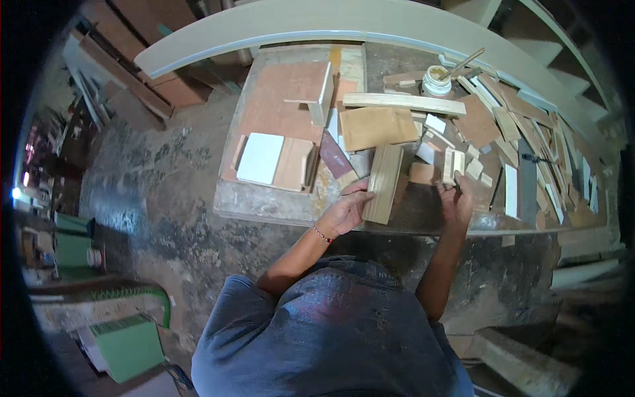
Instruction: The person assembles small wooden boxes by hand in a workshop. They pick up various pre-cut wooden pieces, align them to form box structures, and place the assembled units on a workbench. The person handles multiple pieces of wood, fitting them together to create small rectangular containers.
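Observation:
My left hand is closed on the left edge of a pale wooden board, which it holds tilted above the table's front part. My right hand grips the lower end of a small pale wooden block with a groove or step along it. Beyond the board lies a flat tan wooden panel. Small wood offcuts lie just right of the block, and a brown square piece sits between my two hands.
On the left of the table stand an L-shaped wooden piece and a white panel on a wooden tray-like piece. A white pot with a stick is at the back. Many strips crowd the right; a long pale board spans the far side.

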Available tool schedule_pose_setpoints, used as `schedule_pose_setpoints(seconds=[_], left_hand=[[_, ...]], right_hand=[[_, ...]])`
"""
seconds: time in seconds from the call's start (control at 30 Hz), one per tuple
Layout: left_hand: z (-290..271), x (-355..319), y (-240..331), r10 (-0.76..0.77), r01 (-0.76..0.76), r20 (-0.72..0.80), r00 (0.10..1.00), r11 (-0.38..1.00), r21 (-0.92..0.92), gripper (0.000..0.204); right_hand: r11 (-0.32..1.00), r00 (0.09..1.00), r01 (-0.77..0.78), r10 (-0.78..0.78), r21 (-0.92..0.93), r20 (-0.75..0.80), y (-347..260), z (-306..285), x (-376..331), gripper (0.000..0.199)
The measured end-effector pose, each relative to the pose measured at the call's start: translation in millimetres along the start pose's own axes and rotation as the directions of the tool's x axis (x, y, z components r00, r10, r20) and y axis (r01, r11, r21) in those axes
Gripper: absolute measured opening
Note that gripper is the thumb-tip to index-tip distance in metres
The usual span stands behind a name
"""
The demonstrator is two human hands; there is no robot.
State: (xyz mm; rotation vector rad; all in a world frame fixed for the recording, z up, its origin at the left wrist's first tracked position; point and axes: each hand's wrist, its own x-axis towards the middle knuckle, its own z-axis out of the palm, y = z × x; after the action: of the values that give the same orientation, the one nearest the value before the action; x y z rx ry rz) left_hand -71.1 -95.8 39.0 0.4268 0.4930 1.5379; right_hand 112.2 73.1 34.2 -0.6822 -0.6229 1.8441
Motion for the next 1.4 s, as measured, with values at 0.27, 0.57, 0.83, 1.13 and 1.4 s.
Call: schedule_pose_setpoints(seconds=[0.27, 0.57, 0.83, 1.13, 1.4], left_hand=[[-31.1, -59.1, 76.2, -0.162, 0.159, 0.111, 0.981, 0.987, 0.035, 0.052], [-75.9, -122.3, 119.7, -0.224, 0.222, 0.124, 0.967, 0.975, 0.031, 0.052], [-128.3, -213.0, 157.8, -0.313, 0.31, 0.102, 0.944, 0.95, 0.05, 0.048], [-179.2, -263.3, 252.1, -0.252, 0.25, 0.031, 0.967, 0.967, 0.047, 0.043], [-259.3, -245.6, 367.4, -0.11, 0.11, -0.016, 0.994, 0.95, 0.293, 0.043]], right_hand=[[0.969, 0.972, -0.195, 0.171, 0.152, 0.159, 102.5, 92.3, -96.0, 0.041], [0.965, 0.988, -0.15, 0.139, 0.214, 0.066, 162.6, 167.3, -171.8, 0.032], [0.965, 0.994, -0.051, 0.073, 0.258, -0.076, 258.3, 190.5, -257.9, 0.032], [0.979, 0.997, 0.022, -0.007, 0.2, -0.077, 323.8, 283.3, -288.1, 0.035], [0.999, 0.997, 0.026, -0.027, -0.018, -0.077, 398.7, 387.6, -215.4, 0.036]])
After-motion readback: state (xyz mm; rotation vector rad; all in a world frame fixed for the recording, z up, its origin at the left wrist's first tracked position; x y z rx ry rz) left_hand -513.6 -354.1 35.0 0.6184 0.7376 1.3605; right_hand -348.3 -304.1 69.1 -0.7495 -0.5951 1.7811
